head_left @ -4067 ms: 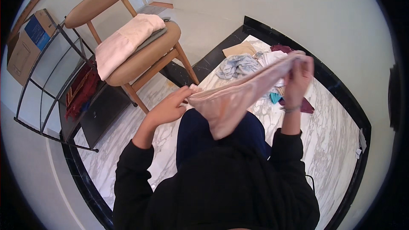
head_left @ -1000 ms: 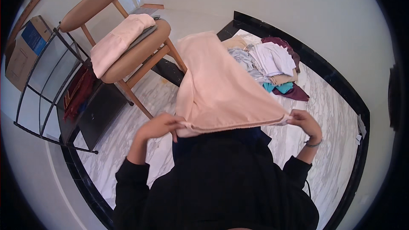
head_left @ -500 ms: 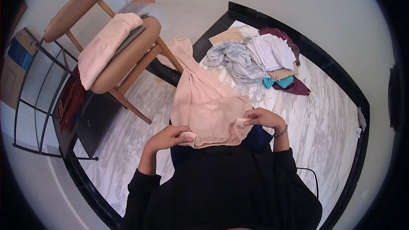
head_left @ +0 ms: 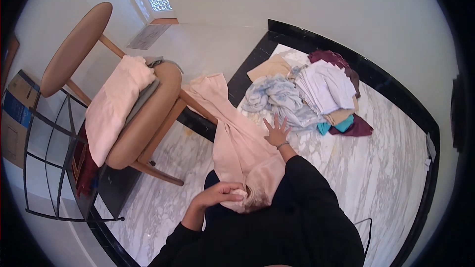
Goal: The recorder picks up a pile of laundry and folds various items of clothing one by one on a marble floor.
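Observation:
Pink trousers [head_left: 247, 146] with a gathered elastic waist lie across my lap and stretch away over the floor, their far end passing behind the chair's front leg. My left hand [head_left: 217, 195] pinches the waistband at its left side, close to my body. Farther forward, my right hand [head_left: 278, 133] has its fingers spread and holds nothing. It hovers at or just over the right edge of the trousers; whether it touches the cloth I cannot tell.
A brown chair [head_left: 143, 123] at left bears a folded pink cloth [head_left: 116, 101]. Below it stand a black metal rack [head_left: 54, 165] and a cardboard box [head_left: 17, 133]. On the marble floor [head_left: 381, 178], a clothes pile [head_left: 321, 89] lies ahead right, near the wall.
My right hand has let go of the waistband and reached forward with fingers spread. The left hand keeps its hold, and the waist has bunched together. The view has shifted.

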A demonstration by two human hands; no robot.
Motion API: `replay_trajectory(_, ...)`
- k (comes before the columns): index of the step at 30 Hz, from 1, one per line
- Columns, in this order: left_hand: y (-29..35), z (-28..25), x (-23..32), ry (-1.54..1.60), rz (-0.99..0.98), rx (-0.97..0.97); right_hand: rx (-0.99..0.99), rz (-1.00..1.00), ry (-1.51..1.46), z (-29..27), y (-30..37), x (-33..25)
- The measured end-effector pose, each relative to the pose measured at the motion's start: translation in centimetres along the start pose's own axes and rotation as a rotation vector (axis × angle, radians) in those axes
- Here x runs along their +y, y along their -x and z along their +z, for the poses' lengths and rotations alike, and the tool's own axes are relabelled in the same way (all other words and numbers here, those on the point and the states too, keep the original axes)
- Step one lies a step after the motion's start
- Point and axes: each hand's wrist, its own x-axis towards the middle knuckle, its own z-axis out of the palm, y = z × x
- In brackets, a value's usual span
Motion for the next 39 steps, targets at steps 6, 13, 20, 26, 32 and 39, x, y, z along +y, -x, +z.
replay_trajectory(6,-5.9,-1.1,-0.7,0.080,-0.096,0.085,0.259,-0.040,0.453,2.5,-10.8,1.7)
replay_trajectory(13,-12.6,-3.6,2.4,0.133,-0.119,-0.085,0.071,0.170,0.283,-0.5,-16.9,11.3)
replay_trajectory(20,-12.4,-5.9,-0.5,0.153,-0.069,-0.112,0.297,0.180,0.413,-0.5,-12.5,16.9)
replay_trajectory(26,-6.5,-2.8,-1.7,0.214,-0.159,0.106,0.200,0.263,0.366,-2.9,-4.3,21.7)
replay_trajectory(32,-1.9,-1.4,-1.0,0.158,-0.035,-0.117,0.112,-0.180,-0.232,-2.8,3.6,17.1)
replay_trajectory(39,0.2,-0.7,2.5,-0.083,0.122,-0.275,-0.320,-0.273,-0.128,0.8,16.9,-1.3)
